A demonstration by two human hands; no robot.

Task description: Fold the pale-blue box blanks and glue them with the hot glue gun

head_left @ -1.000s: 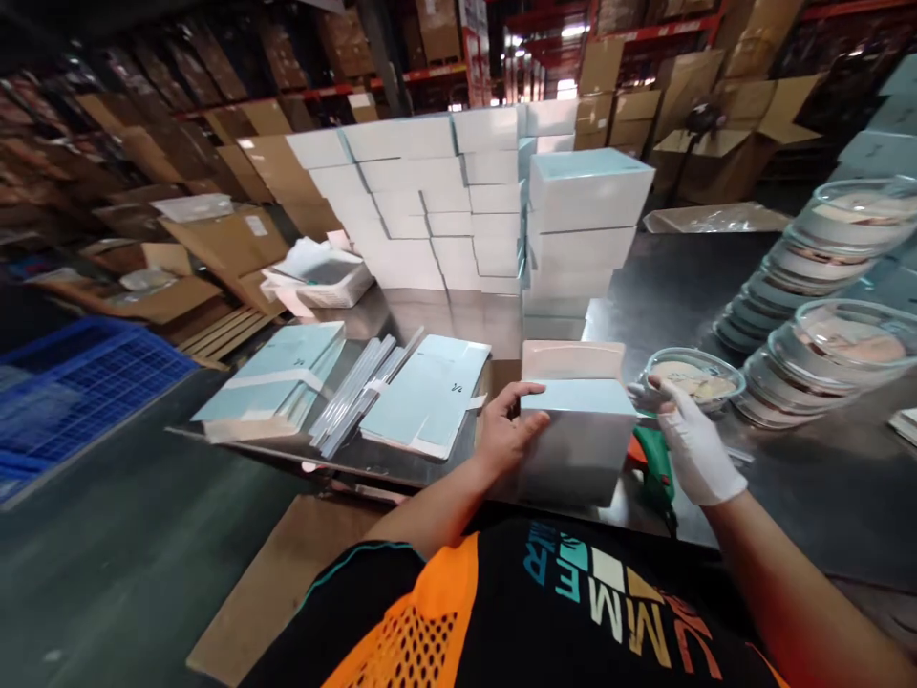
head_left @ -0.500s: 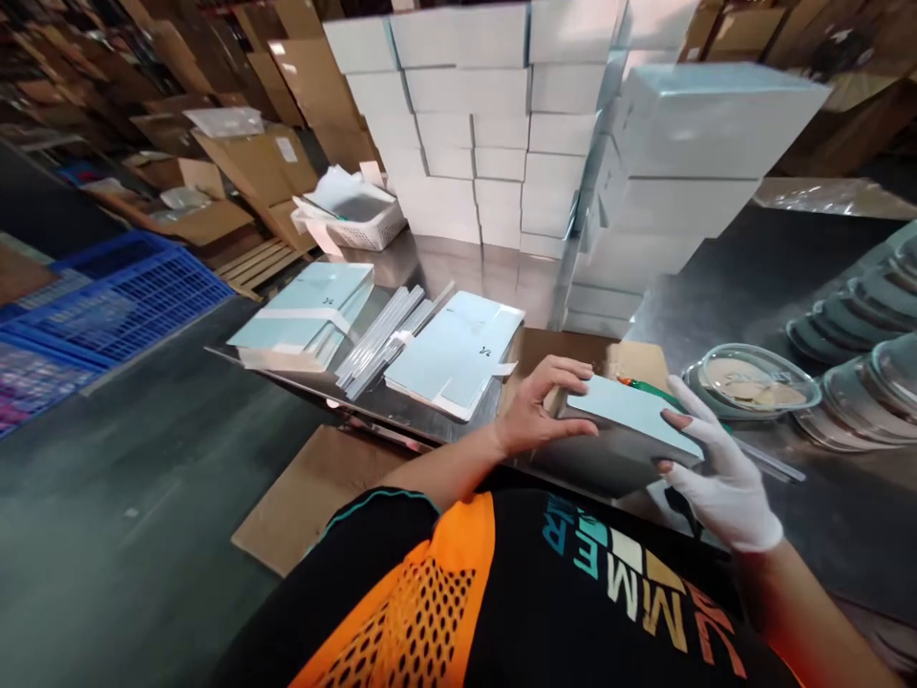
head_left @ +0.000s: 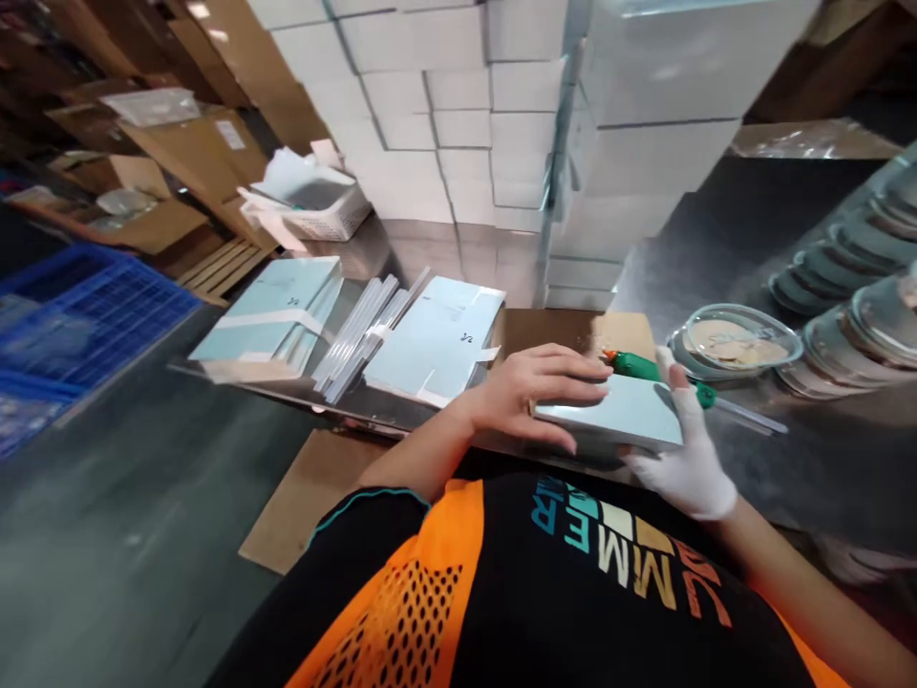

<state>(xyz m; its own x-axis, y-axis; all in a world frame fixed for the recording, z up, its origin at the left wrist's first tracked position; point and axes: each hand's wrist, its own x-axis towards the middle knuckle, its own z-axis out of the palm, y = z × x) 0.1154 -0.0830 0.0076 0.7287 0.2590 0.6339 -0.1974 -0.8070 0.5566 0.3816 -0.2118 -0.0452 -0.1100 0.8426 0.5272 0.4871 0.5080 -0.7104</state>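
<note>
pale blue box (head_left: 616, 420) held at the near edge of the steel table (head_left: 809, 449), close to the person's body, its broad face turned up. left hand (head_left: 526, 397), bare, lies over the box's left end with fingers spread across the top and curled round it; right hand (head_left: 684, 449), in a white glove, cups the box's right end from below, with one finger raised along its side, so both hands are closed on the box. a green-handled tool (head_left: 637, 368) lies on the table just beyond the box, on a sheet of brown cardboard (head_left: 551, 330). left of it, flat blue box blanks (head_left: 430, 344) lie in bundles. far behind, a stack of white boxes (head_left: 501, 124); at right, lidded clear bowls (head_left: 737, 339).
</note>
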